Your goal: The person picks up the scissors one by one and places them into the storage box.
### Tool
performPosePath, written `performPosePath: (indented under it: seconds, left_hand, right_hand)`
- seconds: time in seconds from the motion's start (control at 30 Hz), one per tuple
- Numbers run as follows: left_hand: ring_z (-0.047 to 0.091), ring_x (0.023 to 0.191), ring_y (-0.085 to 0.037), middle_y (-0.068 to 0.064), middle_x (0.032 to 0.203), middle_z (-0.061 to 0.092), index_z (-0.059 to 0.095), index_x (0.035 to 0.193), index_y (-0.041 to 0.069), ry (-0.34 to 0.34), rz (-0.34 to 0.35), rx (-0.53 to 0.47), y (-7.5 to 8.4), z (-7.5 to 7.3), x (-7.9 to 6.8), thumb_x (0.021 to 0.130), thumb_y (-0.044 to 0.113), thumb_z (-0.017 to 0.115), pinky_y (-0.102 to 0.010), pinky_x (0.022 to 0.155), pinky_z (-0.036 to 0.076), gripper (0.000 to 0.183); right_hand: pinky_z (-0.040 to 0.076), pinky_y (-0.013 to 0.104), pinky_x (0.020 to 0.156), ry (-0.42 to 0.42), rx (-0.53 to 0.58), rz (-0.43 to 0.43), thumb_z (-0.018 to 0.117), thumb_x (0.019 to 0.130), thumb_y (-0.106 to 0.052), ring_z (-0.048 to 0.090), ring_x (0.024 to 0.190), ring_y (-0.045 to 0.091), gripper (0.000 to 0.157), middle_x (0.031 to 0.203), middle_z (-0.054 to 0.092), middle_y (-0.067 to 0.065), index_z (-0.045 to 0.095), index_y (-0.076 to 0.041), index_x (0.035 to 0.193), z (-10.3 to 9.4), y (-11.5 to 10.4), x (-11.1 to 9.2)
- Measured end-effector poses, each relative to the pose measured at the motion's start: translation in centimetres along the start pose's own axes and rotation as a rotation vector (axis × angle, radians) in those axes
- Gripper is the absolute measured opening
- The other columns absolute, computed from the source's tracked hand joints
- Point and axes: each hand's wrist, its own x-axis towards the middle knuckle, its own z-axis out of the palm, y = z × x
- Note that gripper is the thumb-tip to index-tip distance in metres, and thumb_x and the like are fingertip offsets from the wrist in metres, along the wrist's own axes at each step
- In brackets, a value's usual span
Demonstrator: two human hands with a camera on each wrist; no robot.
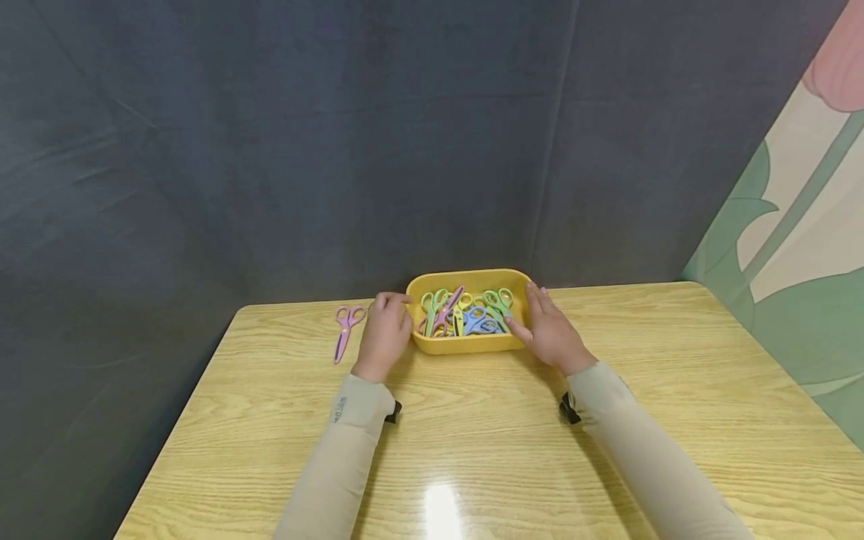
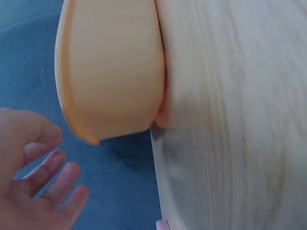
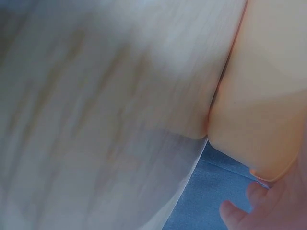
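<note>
A yellow plastic bin (image 1: 472,346) sits at the table's far edge, holding several pairs of children's scissors, among them green scissors (image 1: 429,319), yellow scissors (image 1: 459,321) and blue scissors (image 1: 475,324). My left hand (image 1: 386,336) is beside the bin's left end, fingers loosely bent and nothing in them; the left wrist view shows a gap between these fingers and the bin (image 2: 112,72). At the right end, my right hand (image 1: 553,336) lies along the bin, fingers fairly straight on the outer side and thumb over the front corner. Purple scissors (image 1: 344,334) lie just left of my left hand.
The wooden table (image 1: 472,435) extends toward me and to both sides. A dark cloth (image 1: 405,150) hangs right behind its far edge. On the right stands a wall with a painted flower (image 1: 796,225).
</note>
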Motion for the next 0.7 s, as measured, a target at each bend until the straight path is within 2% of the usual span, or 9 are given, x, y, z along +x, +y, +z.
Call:
performPosePath:
  seconds: [0.3,0.43,0.7]
  left_hand:
    - [0.055,0.117,-0.044,-0.024,0.130,0.057,0.064,0.123,-0.002,0.097,-0.095,0.054,-2.2,-0.9,-0.1,0.095,0.003,0.061,-0.054,0.096,0.048,0.028]
    - [0.054,0.120,-0.046,-0.025,0.134,0.055,0.062,0.126,-0.002,0.076,-0.152,0.082,-3.0,-1.3,-0.2,0.096,0.005,0.061,-0.058,0.093,0.048,0.031]
    - [0.038,0.135,-0.047,-0.028,0.145,0.045,0.051,0.141,-0.005,0.001,-0.334,0.077,-3.6,-2.2,-0.4,0.099,0.011,0.058,-0.063,0.104,0.037,0.046]
  right_hand:
    - [0.018,0.058,0.120,-0.004,0.009,0.002,0.044,0.106,-0.047,0.012,0.151,0.048,0.085,0.163,0.014,0.031,0.012,0.013,0.156,0.1,0.0,0.2]
    - [0.018,0.056,0.121,-0.016,0.007,0.008,0.044,0.106,-0.048,0.011,0.151,0.047,0.085,0.164,0.012,0.031,0.010,0.012,0.157,0.1,0.0,0.2]
    - [0.016,0.057,0.121,-0.027,0.007,0.011,0.043,0.107,-0.049,0.009,0.152,0.047,0.086,0.165,0.010,0.030,0.009,0.012,0.157,0.0,0.1,0.2]
